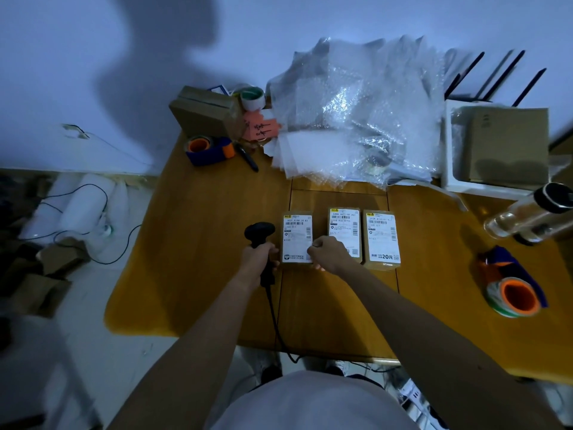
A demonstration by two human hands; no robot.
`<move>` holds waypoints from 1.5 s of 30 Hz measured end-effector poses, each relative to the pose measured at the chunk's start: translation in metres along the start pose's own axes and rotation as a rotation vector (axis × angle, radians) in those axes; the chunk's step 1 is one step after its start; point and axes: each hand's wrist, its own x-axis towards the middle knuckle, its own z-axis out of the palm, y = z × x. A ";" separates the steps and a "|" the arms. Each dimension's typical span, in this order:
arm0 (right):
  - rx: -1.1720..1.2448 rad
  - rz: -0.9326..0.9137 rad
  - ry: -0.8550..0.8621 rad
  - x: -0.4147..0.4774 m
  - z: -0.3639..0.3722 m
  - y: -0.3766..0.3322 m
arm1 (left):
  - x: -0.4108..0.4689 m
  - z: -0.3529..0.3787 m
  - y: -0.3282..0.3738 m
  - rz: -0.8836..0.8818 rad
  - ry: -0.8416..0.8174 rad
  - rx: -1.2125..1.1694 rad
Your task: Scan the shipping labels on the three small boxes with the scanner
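Three small brown boxes with white shipping labels lie side by side on the wooden table (201,243): the left box (296,234), the middle box (343,226) and the right box (381,240). My left hand (259,259) grips the handle of the black corded scanner (259,232), whose head sits just left of the left box. My right hand (328,254) is curled at the near right corner of the left box, touching it and covering the middle box's near end.
A heap of bubble wrap (356,113) fills the table's back. Two tape dispensers (209,150) (511,290), a black pen (246,156), a brown carton (204,111), a white bin (496,144) and a clear bottle (530,212) stand around. The scanner cable (274,321) trails off the near edge.
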 end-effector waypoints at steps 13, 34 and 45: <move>0.013 0.023 -0.182 0.001 0.031 -0.016 | 0.001 -0.025 -0.003 -0.025 0.078 0.082; 0.297 -0.050 0.067 -0.015 0.016 -0.020 | -0.014 -0.014 0.018 -0.022 0.068 -0.012; 0.653 -0.095 0.046 -0.032 -0.024 -0.027 | -0.052 0.018 0.052 0.141 -0.084 -0.013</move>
